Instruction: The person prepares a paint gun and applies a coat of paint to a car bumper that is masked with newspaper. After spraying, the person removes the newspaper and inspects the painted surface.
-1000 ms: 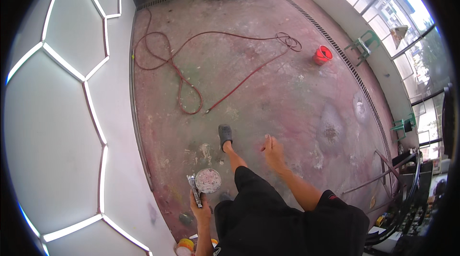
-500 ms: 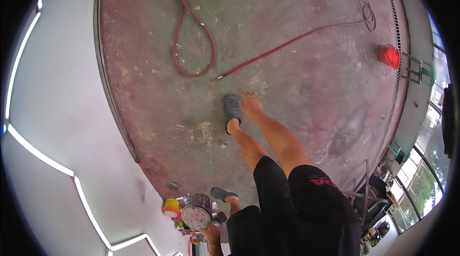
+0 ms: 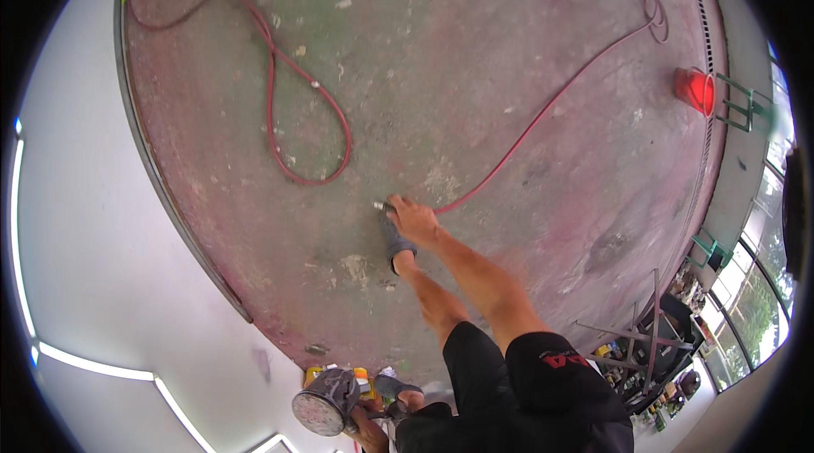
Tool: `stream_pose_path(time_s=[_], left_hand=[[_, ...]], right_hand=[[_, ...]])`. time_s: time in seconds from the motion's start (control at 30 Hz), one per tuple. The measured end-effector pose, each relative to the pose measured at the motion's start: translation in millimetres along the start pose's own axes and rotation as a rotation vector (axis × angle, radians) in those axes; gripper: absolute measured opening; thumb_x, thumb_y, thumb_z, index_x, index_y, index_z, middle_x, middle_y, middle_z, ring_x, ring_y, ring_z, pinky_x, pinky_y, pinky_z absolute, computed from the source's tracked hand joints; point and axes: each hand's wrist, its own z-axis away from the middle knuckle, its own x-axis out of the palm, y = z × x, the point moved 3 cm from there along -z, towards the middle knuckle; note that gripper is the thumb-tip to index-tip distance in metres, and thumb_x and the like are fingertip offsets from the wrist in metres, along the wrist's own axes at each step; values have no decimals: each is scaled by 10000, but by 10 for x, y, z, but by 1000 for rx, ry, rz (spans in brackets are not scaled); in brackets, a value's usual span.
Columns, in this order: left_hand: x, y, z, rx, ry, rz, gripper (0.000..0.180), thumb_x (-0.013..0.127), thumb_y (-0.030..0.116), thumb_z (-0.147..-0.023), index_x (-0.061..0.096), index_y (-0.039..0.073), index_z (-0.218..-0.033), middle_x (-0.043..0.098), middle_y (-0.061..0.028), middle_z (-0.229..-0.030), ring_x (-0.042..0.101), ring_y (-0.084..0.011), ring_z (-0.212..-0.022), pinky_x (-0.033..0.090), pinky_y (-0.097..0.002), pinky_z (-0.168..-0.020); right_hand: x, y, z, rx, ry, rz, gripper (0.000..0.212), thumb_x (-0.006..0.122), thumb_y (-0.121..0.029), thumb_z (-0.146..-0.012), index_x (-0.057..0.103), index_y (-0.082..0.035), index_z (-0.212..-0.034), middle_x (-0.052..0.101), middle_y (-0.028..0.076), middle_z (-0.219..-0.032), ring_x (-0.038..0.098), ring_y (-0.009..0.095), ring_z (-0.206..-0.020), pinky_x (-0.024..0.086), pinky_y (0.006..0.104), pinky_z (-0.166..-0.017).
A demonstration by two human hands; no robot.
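Fingers of the right hand are curled around the metal end fitting of the red air hose, low against the concrete floor near the centre of the view. From that grip the hose runs toward 2 o'clock and ends in a small coil near the floor's far edge; a second stretch lies in a long loop toward 11 o'clock. A grey shoe stands just beside the hand, at its 6 o'clock.

Left hand, at 6 o'clock in the view, is closed on a round-pad sander, its disc face turned up toward the camera. Small yellow containers sit just behind the sander. A red bucket stands at 2 o'clock, well apart from both hands. A white panelled wall fills the 9 o'clock side.
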Motion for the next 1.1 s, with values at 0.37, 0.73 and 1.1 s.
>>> stream_pose_path(time_s=[0.37,0.73,1.1], left_hand=[[-48,4448,1534,569,-338,568,432,584,213,-1118,494,103,-1525,603,-15,-1191,373,-44,-575,342,-261,-483],[829,8931,4721,990,-1015,887,188,618,204,-1103,643,64,-1227,657,-70,-1109,410,-68,-611,367,-255,-544],[2306,10554,7167,1095,-1396,795,213,573,159,-1117,603,-45,-1170,667,-132,-1073,437,-81,-621,391,-275,-542]], right_hand=[[-4874,-2350,3394,-232,813,-233,482,673,-177,-1024,594,-119,-1497,707,156,-1033,716,388,-895,564,479,-712],[-8002,-3469,5140,-570,1566,20,523,811,-232,-943,682,-145,-1442,660,69,-854,611,235,-636,496,372,-565],[-9578,-3440,5062,-539,1804,-198,360,855,-203,-927,722,-25,-1210,678,77,-800,640,201,-591,504,342,-529]])
